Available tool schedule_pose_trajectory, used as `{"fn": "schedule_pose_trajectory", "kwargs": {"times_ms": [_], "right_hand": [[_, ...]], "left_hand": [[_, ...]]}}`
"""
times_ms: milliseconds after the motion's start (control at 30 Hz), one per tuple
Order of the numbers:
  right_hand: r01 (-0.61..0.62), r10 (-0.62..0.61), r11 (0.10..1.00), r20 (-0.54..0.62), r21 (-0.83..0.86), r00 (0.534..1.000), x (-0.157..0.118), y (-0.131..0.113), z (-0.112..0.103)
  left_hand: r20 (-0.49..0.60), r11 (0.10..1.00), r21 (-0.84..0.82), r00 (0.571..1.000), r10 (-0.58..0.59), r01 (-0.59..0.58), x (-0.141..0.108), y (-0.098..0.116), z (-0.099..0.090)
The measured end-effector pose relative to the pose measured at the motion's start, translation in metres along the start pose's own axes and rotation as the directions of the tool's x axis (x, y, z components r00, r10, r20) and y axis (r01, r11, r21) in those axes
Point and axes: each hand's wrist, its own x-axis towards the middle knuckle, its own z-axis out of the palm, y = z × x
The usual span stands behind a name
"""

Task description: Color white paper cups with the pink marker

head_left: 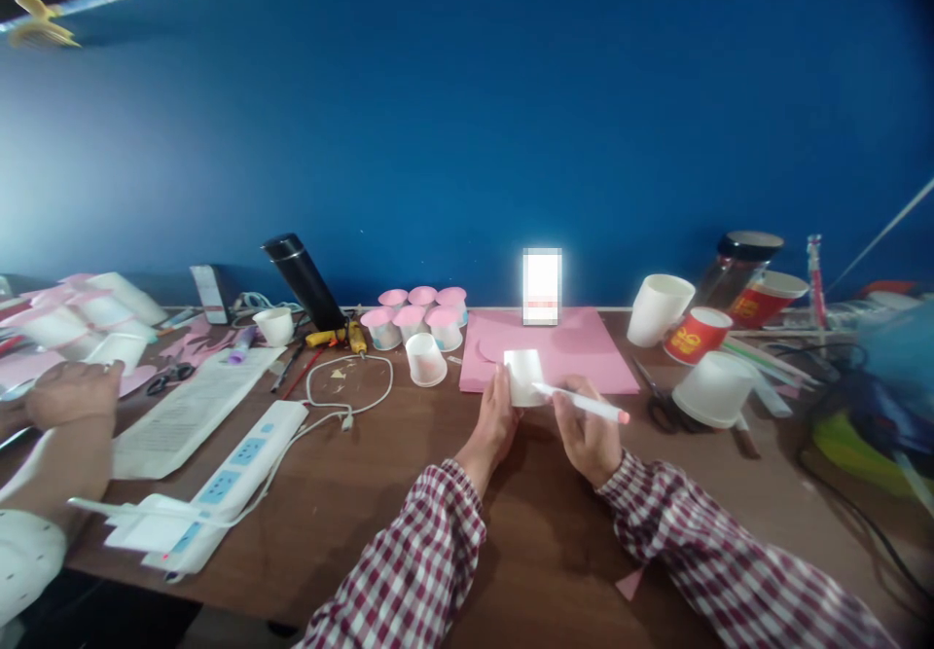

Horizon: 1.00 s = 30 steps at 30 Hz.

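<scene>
The left hand (498,414) was closed around the near left side of a small white cup (522,375), gripping it by the wall, while the right hand (590,435) pinched a white marker (588,403) with a pinkish end, its tip pointed at the cup's right side; whether the tip touched the surface could not be told. The cup was held just above the table (409,454), before the near edge of a pink sheet (584,347), with a bright screen (542,284) standing behind it. It looked like thin paper, so it would likely have been very light, stiff enough to keep its shape under a gentle grasp but apt to dent under a hard squeeze or a firm push from the marker. Its smooth wall might have turned a little in the fingers, and a hold low down, near the base or close to a rolled rim, would probably have resisted crushing best. The marker seemed rigid, light and smooth, best taken near its tip, between thumb and fingers, for control. Left of the sheet stood a group of pink-topped cups (410,326), with a plain white cup (426,361) just in front of them.
</scene>
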Motion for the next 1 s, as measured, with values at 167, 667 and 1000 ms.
{"fn": "schedule_pose_trajectory", "kwargs": {"times_ms": [167,667,1000], "right_hand": [[-0.018,0.018,1.000,0.000,0.001,1.000,-0.001,0.002,0.001],[-0.014,0.014,1.000,0.007,-0.008,1.000,-0.001,0.004,0.002],[0.016,-0.015,0.999,0.017,-0.047,1.000,0.000,0.002,0.001]], "left_hand": [[0.055,0.984,-0.153,0.995,-0.083,0.091,-0.001,0.004,0.003],[0.018,0.996,-0.089,1.000,-0.022,0.024,-0.003,0.003,0.004],[0.046,0.941,0.252,0.974,0.221,-0.225,0.003,-0.013,-0.002]]}}
